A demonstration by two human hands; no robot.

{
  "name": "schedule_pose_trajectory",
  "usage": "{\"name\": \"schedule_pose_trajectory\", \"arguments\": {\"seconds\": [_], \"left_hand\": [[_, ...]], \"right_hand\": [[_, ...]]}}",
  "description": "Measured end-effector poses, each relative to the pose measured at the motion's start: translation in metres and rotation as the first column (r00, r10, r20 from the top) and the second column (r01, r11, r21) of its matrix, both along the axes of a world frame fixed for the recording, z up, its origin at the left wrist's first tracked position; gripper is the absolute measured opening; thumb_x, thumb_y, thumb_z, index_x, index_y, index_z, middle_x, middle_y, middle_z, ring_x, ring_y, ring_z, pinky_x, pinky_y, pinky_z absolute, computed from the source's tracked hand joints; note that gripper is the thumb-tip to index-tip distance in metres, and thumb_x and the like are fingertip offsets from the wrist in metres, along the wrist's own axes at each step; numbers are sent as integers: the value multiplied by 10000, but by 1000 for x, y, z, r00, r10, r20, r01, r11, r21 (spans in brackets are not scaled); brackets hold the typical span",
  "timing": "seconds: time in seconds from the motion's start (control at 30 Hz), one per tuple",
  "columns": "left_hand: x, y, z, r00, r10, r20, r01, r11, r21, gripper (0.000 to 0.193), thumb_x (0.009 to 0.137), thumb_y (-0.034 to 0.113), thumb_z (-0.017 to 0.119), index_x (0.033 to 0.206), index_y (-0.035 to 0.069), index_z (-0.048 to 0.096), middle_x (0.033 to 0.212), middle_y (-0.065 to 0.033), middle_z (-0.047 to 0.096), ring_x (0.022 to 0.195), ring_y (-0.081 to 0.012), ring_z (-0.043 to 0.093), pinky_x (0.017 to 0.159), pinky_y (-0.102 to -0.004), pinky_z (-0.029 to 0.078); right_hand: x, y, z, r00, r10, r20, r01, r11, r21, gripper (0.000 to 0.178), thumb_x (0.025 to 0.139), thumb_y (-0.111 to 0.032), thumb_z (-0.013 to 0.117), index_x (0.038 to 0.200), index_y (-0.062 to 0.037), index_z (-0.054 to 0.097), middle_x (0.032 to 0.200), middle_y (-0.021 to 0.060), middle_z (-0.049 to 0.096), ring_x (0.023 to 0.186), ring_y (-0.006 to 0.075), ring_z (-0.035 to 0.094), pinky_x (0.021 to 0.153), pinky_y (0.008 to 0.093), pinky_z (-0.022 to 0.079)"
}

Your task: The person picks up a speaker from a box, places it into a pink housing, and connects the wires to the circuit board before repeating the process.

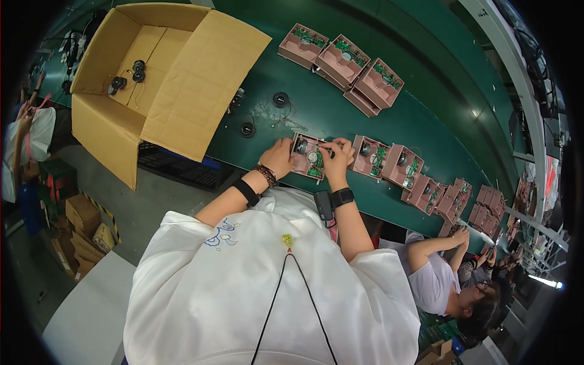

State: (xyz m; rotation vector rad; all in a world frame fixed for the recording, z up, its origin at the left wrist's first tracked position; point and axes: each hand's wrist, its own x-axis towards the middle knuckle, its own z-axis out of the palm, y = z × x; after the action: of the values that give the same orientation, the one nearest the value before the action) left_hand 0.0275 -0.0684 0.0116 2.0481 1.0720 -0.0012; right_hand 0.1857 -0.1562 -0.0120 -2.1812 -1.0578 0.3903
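Note:
In front of me on the green bench lies an open pink plastic housing (pixel 297 165) with a round black speaker (pixel 301 146) and a green circuit board (pixel 316 159) inside. My left hand (pixel 278 159) grips the housing by its left side, thumb at the wall. Over the right edge of the same housing, my right hand (pixel 338 157) has its fingers bent and pinched together near the board. What those fingers hold is too small to make out. Two loose speakers with thin wires, one black speaker (pixel 247 129) and a farther speaker (pixel 280 100), rest beyond my left hand.
A large open cardboard box (pixel 207 79) with several speakers in it stands at the left. More pink housings (pixel 371 157) line the bench to the right, and further housings (pixel 344 61) sit at the back. A co-worker (pixel 435 267) works at the right.

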Motion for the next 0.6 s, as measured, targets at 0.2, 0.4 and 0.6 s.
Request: {"name": "schedule_pose_trajectory", "arguments": {"seconds": [0.2,0.4,0.6], "left_hand": [[-3,3,-4,1000,-18,13,18,1000,-22,397,740,180,614,1051,52,404,1004,-181,502,853,-384,555,700,-444,468],[-3,5,-6,999,-40,25,40,999,-7,402,739,191,622,1048,55,405,1009,-176,500,849,-388,554,700,-451,465],[-3,5,3,998,-57,-36,54,997,-62,393,738,200,627,1029,49,410,1010,-178,497,855,-395,550,702,-456,463]], "right_hand": [[-1,3,4,993,73,96,-79,995,60,128,628,-116,720,718,-142,633,939,30,468,947,257,401,829,390,256],[-2,8,15,969,118,217,-132,990,53,113,623,-85,693,683,-112,602,921,35,481,927,258,423,819,394,265],[-2,15,30,885,305,353,-274,952,-137,95,620,-81,665,651,-111,580,832,37,533,872,210,475,761,389,280]]}}
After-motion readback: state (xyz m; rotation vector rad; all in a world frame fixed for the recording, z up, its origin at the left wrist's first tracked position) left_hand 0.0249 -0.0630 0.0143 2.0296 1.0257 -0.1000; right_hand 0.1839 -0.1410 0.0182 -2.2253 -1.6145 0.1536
